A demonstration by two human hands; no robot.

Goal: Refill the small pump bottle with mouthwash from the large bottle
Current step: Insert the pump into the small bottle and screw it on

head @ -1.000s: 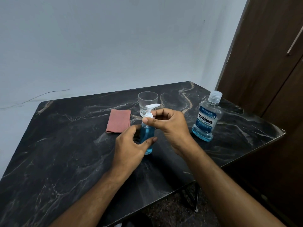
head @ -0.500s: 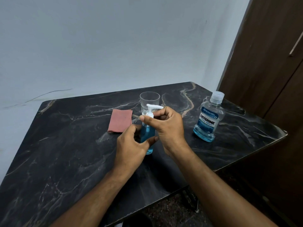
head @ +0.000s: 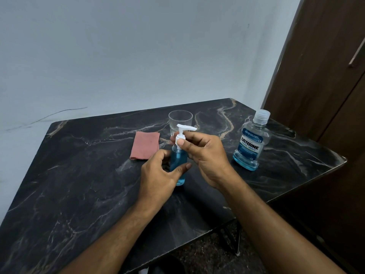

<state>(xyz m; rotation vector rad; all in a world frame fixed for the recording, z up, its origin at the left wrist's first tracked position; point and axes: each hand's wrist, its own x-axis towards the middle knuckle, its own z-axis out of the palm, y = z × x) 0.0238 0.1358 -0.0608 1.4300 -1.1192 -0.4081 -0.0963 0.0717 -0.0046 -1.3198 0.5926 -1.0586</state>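
Observation:
The small pump bottle (head: pixel 178 162), clear with blue liquid, stands upright on the black marble table (head: pixel 79 194) near its middle. My left hand (head: pixel 161 176) wraps around the bottle's body. Its white pump head (head: pixel 182 132) is pinched at the collar by my right hand (head: pixel 205 155), nozzle pointing right. The large mouthwash bottle (head: pixel 250 143) stands upright to the right, capped, with blue liquid low in it; neither hand touches it.
An empty clear glass (head: pixel 180 120) stands just behind the pump bottle. A folded pink cloth (head: pixel 145 145) lies to the left of it. A dark wooden door (head: pixel 316 66) rises at the right, close to the table's right corner (head: pixel 343 158).
My right hand's fingers have shifted around the pump collar, and the pump head sits a little higher and more exposed. My left hand stays on the bottle's body.

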